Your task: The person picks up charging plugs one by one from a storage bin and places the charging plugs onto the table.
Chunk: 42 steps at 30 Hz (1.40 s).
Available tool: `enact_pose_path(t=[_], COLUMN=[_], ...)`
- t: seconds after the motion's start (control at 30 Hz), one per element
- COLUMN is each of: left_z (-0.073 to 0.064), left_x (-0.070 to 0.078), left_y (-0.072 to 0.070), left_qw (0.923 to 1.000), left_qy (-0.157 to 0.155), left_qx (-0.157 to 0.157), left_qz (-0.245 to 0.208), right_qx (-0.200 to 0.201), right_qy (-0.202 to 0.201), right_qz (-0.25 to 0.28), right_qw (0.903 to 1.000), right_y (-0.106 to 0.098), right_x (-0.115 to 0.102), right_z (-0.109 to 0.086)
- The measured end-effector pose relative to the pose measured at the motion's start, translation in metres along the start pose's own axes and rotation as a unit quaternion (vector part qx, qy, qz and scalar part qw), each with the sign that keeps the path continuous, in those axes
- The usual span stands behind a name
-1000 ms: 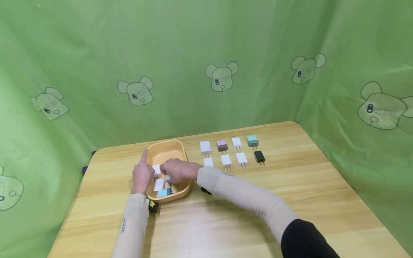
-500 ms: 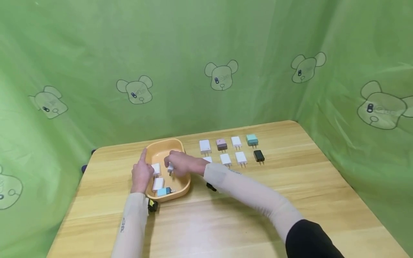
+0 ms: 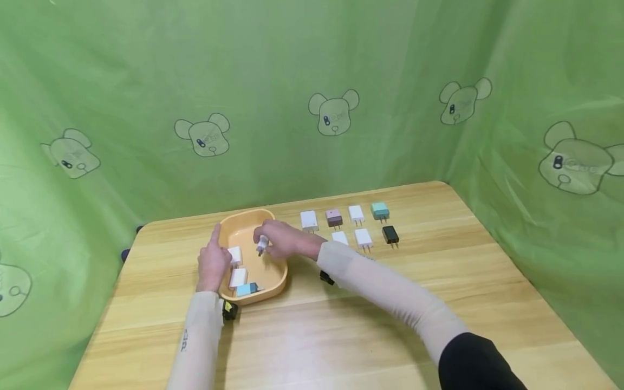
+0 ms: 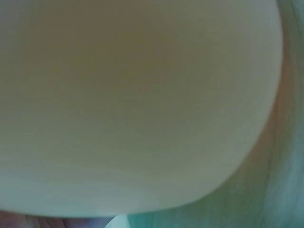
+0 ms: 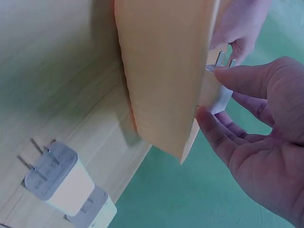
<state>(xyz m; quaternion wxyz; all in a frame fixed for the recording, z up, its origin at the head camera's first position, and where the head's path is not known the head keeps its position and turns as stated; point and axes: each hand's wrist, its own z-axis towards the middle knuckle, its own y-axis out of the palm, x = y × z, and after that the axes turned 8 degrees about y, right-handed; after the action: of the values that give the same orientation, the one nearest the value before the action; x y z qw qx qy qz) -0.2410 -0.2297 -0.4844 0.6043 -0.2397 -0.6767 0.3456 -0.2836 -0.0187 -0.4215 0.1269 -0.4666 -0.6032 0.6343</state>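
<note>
My right hand (image 3: 284,238) pinches a white charger plug (image 3: 262,244) between thumb and fingers, over the right side of an orange plastic basin (image 3: 279,290). In the right wrist view, the two metal prongs of that plug (image 5: 217,90) point up beside the basin's rim. My left hand (image 3: 213,266) grips the basin's left rim, index finger laid straight along it. Inside the basin lie two white charger plugs, the upper one (image 3: 236,255) close to my left fingers and the lower one (image 3: 238,277) nearer the front, plus a blue plug (image 3: 247,289). The basin's outer wall (image 4: 142,109) fills the left wrist view.
Right of the basin, charger plugs stand in two rows on the wooden table (image 3: 439,281): several white ones, a pink one (image 3: 334,218), a teal one (image 3: 380,210) and a black one (image 3: 390,235). My right forearm hides part of the front row. A green curtain (image 3: 273,162) surrounds the table.
My right hand has moved up and to the right within the basin, lifting the white plug away from the others. My left hand has kept its place on the rim.
</note>
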Motion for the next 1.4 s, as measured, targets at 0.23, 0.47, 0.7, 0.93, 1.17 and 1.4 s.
enact_pose_path(t=[0.23, 0.47, 0.7, 0.93, 1.17, 1.4], left_z=[0.001, 0.004, 0.005, 0.004, 0.002, 0.002], left_x=[-0.003, -0.006, -0.005, -0.004, -0.005, -0.003], left_y=[0.001, 0.002, 0.001, -0.001, 0.002, 0.002], left_qw=[0.9999, 0.9998, 0.9997, 0.9999, 1.0, 1.0], left_qy=[0.009, 0.007, 0.009, 0.001, -0.001, -0.001], left_qx=[0.007, 0.008, 0.007, 0.003, 0.002, 0.003], left_qz=[0.005, 0.017, 0.02, 0.013, 0.003, -0.008], right_qx=[0.019, 0.05, 0.077, 0.082, 0.096, 0.094], right_qy=[-0.015, -0.035, -0.059, -0.053, -0.063, -0.045], right_qz=[0.002, 0.035, 0.059, 0.064, 0.052, 0.045], right_qw=[0.9997, 0.9975, 0.9935, 0.9931, 0.992, 0.9935], right_y=[-0.008, -0.016, -0.02, -0.014, -0.008, -0.002], right_x=[0.006, 0.015, 0.037, 0.058, 0.071, 0.081], right_z=[-0.006, -0.019, -0.032, -0.047, -0.064, -0.084])
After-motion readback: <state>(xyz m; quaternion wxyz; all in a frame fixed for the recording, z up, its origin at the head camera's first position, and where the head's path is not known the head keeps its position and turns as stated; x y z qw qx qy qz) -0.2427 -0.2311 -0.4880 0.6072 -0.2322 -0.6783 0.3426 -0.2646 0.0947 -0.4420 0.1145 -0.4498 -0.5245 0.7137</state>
